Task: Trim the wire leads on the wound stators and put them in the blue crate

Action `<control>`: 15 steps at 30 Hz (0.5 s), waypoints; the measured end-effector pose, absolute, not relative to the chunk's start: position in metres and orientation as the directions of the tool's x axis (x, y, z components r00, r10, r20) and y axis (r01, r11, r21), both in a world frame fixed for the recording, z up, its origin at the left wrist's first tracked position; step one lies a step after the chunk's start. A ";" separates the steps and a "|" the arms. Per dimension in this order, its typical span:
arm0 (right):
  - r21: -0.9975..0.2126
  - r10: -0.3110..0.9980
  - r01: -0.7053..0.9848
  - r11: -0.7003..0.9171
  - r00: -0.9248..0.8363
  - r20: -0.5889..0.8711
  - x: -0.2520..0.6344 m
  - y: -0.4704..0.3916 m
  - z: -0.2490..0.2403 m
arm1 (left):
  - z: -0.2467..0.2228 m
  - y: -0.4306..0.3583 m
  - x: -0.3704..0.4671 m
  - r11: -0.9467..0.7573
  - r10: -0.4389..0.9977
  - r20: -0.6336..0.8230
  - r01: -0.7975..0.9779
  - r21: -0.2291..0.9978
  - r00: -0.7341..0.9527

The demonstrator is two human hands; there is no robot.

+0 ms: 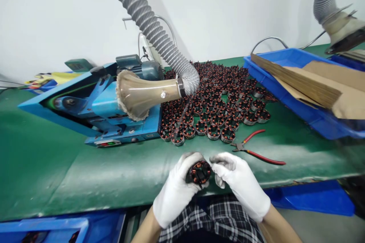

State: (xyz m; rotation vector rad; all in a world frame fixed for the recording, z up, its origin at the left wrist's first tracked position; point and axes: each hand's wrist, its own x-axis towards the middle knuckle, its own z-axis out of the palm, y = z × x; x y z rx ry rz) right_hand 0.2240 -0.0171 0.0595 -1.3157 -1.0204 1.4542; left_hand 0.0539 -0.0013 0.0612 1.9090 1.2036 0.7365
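Note:
My left hand (181, 186), in a white glove, is wrapped round a motor stator (200, 172), a black ring with copper windings whose open face is turned up towards me. Right beside it is my right hand (236, 178), also gloved, with thumb and fingertips pinched together near the stator's edge. Whatever those fingertips may hold is too small to make out. Just beyond my right hand, red-handled cutting pliers (242, 147) lie on the green bench top (122, 171). More stators (213, 132) stand in a dense mass behind my hands.
On the left stands a blue belt machine (99, 110) under a funnel-shaped hood (151, 93) on a grey corrugated duct (151, 19). A blue tray (316, 121) with cardboard (310, 83) is at the right. Blue bins (316, 197) sit below the bench's front edge.

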 end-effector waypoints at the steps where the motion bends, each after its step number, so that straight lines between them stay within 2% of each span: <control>1: -0.971 0.973 -0.060 -0.232 -0.011 -0.232 0.223 -0.017 0.058 | 0.063 0.000 0.053 -0.259 0.908 0.061 0.442 0.859 0.416; 4: -0.980 0.993 0.163 -0.114 -0.002 -0.116 0.223 -0.017 0.059 | 0.067 0.001 0.052 -0.254 0.879 0.074 0.332 0.908 0.471; 6: -0.953 0.997 0.296 -0.065 -0.014 -0.072 0.222 -0.016 0.063 | 0.065 -0.001 0.051 -0.315 0.883 0.148 0.330 0.890 0.445; 10: -0.958 0.993 0.266 -0.104 -0.017 -0.113 0.221 -0.016 0.065 | 0.051 -0.003 0.050 -0.475 0.876 0.344 0.474 0.741 0.339; 12: -0.962 0.993 0.248 -0.115 -0.003 -0.120 0.220 -0.017 0.060 | 0.043 -0.002 0.050 -0.442 0.885 0.302 0.442 0.780 0.354; 15: -0.925 0.994 0.377 -0.041 0.107 0.000 0.216 -0.019 0.052 | 0.040 -0.001 0.050 -0.292 0.884 0.151 0.268 0.918 0.443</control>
